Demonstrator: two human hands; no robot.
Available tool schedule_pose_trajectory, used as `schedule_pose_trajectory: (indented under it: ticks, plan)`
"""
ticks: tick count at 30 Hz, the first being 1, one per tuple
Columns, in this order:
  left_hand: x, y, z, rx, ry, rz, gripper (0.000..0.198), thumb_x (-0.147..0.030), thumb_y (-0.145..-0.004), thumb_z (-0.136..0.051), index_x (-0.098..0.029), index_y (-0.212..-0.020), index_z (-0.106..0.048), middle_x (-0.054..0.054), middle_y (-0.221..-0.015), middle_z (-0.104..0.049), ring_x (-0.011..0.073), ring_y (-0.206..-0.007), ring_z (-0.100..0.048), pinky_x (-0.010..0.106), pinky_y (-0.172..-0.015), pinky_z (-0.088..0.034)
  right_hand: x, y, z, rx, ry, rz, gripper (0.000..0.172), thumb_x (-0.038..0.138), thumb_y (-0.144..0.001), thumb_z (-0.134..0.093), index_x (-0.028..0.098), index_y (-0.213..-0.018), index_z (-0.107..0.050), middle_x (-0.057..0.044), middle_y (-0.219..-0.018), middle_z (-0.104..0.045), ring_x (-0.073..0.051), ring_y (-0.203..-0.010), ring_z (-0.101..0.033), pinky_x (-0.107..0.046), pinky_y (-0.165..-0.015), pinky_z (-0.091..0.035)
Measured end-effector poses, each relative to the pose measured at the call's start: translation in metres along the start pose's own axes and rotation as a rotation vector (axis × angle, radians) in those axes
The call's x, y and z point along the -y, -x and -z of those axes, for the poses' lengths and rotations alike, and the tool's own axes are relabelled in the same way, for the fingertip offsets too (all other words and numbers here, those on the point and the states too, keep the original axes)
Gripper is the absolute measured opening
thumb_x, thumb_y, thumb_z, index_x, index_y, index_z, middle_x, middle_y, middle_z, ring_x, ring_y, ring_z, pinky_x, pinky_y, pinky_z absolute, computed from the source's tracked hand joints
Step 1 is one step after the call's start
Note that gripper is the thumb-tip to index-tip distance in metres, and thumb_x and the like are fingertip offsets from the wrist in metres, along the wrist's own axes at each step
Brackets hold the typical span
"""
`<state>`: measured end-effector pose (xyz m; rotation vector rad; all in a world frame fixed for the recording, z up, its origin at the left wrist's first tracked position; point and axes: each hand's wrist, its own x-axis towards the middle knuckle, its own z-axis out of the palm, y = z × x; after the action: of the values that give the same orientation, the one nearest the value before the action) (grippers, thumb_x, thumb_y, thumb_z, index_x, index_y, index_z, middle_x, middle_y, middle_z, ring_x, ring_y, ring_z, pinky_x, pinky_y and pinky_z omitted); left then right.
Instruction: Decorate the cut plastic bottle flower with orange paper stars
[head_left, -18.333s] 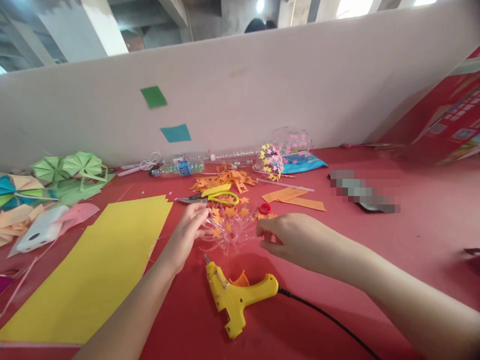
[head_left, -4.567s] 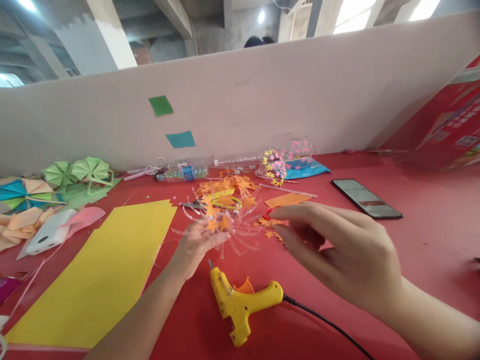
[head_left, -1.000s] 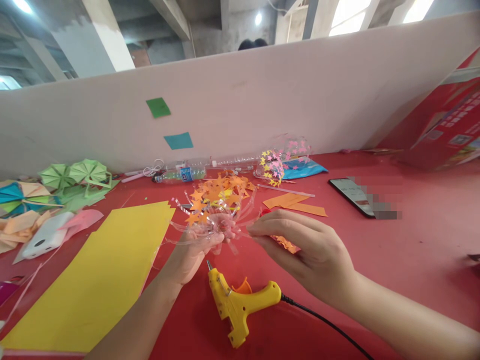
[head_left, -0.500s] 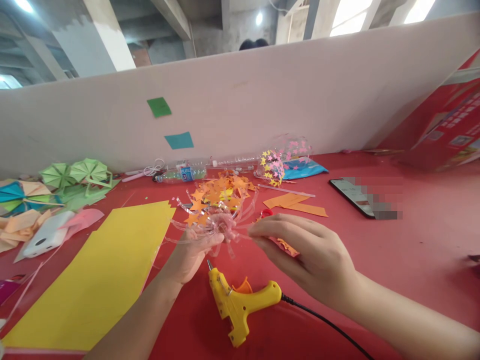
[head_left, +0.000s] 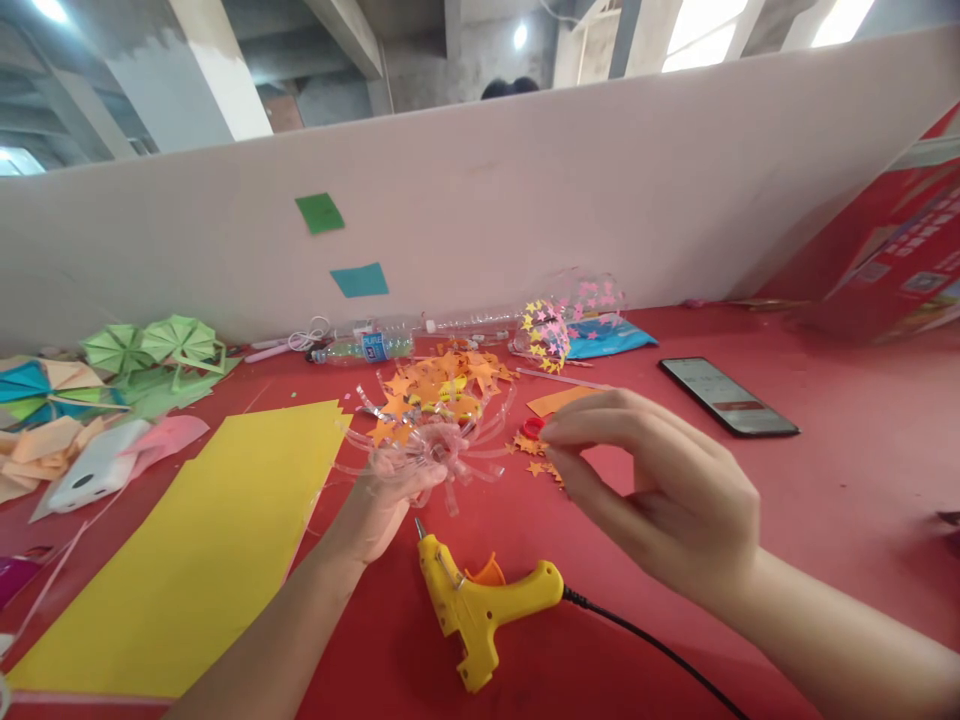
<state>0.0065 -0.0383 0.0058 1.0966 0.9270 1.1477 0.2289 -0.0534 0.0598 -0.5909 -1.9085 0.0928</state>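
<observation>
My left hand (head_left: 386, 500) is closed around a clear plastic bottle piece (head_left: 442, 445), whose cut strips fan outward over the table. To the right, apart from the strips, my right hand (head_left: 660, 480) hovers with thumb and forefinger brought together in a pinch. Whatever lies between those fingertips is too small to make out. Just beside them are a red ring-shaped cap (head_left: 533, 428) and some small orange paper stars (head_left: 536, 468). A yellow glue gun (head_left: 487, 605) lies below both hands, its nozzle pointing toward my left hand.
Yellow paper sheets (head_left: 195, 540) cover the left side. Behind the bottle piece is a pile of orange stars (head_left: 442, 375). Farther back lie a plastic bottle (head_left: 375, 345) and a star-covered bottle (head_left: 547, 335). A phone (head_left: 727, 397) rests at right; a black cord (head_left: 652, 640) trails from the glue gun.
My right hand has moved right, away from the strip ends, uncovering the small orange stars. My left hand still holds the bottle piece, slightly turned.
</observation>
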Motion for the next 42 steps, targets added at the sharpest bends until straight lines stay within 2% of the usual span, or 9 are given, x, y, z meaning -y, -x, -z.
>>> schedule_pose_trajectory:
  ticks: [7,15,20,23,26,29,34,39,42]
  plan:
    - [-0.001,0.001,0.000,0.042,-0.003,0.028,0.030,-0.022,-0.071,-0.073,-0.024,-0.101,-0.069,0.003,-0.093,-0.071,0.0142,-0.077,-0.061,0.026,-0.073,-0.044,-0.012,0.003,-0.010,0.105,-0.031,-0.102,0.016,0.008,-0.084,-0.056,0.020,-0.095,-0.056,-0.002,-0.087,-0.066,-0.011,-0.073,-0.061,-0.025,-0.065,-0.055]
    - [0.000,0.001,-0.001,0.103,0.031,0.032,0.033,-0.021,-0.073,-0.073,-0.024,-0.105,-0.069,0.003,-0.097,-0.071,0.0140,-0.081,-0.062,0.027,-0.080,-0.046,-0.003,0.003,-0.013,0.065,-0.011,-0.078,0.015,0.006,-0.084,-0.058,0.020,-0.089,-0.059,0.002,-0.077,-0.069,-0.008,-0.067,-0.064,-0.018,-0.062,-0.052]
    - [0.000,0.001,-0.001,0.077,0.057,0.037,0.034,-0.021,-0.070,-0.075,-0.023,-0.103,-0.069,0.003,-0.095,-0.071,0.0137,-0.079,-0.064,0.027,-0.080,-0.047,-0.003,0.003,-0.010,0.090,0.014,-0.060,0.013,0.007,-0.084,-0.058,0.019,-0.087,-0.060,0.000,-0.077,-0.069,-0.010,-0.067,-0.064,-0.019,-0.063,-0.051]
    - [0.001,0.002,0.000,0.047,0.059,0.065,0.027,-0.021,-0.068,-0.076,-0.022,-0.095,-0.070,0.003,-0.093,-0.070,0.0150,-0.080,-0.064,0.028,-0.077,-0.047,-0.003,0.005,-0.009,0.117,0.019,-0.036,0.012,0.008,-0.086,-0.057,0.020,-0.086,-0.058,0.000,-0.075,-0.069,-0.009,-0.066,-0.063,-0.019,-0.061,-0.049]
    - [0.004,0.002,0.002,0.072,0.069,0.043,0.008,-0.021,-0.069,-0.076,-0.019,-0.073,-0.069,0.002,-0.082,-0.069,0.0142,-0.074,-0.062,0.028,-0.074,-0.047,-0.003,0.006,-0.009,0.166,0.018,0.019,0.012,0.007,-0.088,-0.054,0.019,-0.086,-0.056,0.000,-0.073,-0.068,-0.009,-0.063,-0.061,-0.019,-0.059,-0.048]
    - [0.005,0.002,0.003,0.089,0.075,0.011,0.016,-0.020,-0.069,-0.076,-0.017,-0.059,-0.065,0.000,-0.069,-0.066,0.0110,-0.064,-0.057,0.028,-0.071,-0.047,-0.001,0.006,-0.009,0.185,0.004,0.034,0.013,0.007,-0.088,-0.051,0.019,-0.089,-0.055,0.000,-0.074,-0.067,-0.010,-0.064,-0.060,-0.019,-0.059,-0.049]
    - [0.004,0.001,0.003,0.090,0.038,0.018,0.013,-0.022,-0.070,-0.075,-0.017,-0.082,-0.071,0.004,-0.086,-0.070,0.0122,-0.067,-0.059,0.029,-0.073,-0.048,0.002,0.005,-0.008,0.134,-0.017,0.026,0.015,0.009,-0.087,-0.053,0.021,-0.096,-0.054,-0.001,-0.079,-0.069,-0.012,-0.069,-0.064,-0.023,-0.063,-0.051]
    - [0.004,0.001,0.005,0.123,0.010,-0.003,0.019,-0.024,-0.072,-0.073,-0.018,-0.090,-0.072,0.006,-0.091,-0.071,0.0184,-0.082,-0.064,0.028,-0.072,-0.049,0.002,0.003,-0.002,0.037,0.036,-0.019,0.019,0.005,-0.085,-0.051,0.022,-0.094,-0.055,0.000,-0.077,-0.067,-0.012,-0.067,-0.063,-0.023,-0.061,-0.050]
    - [0.007,0.000,0.007,0.134,0.008,0.014,0.018,-0.024,-0.073,-0.073,-0.018,-0.090,-0.072,0.007,-0.092,-0.072,0.0211,-0.088,-0.065,0.030,-0.074,-0.049,0.000,0.001,0.000,0.066,0.031,-0.037,0.019,0.006,-0.086,-0.051,0.021,-0.095,-0.056,-0.001,-0.075,-0.062,-0.012,-0.064,-0.058,-0.025,-0.059,-0.048]
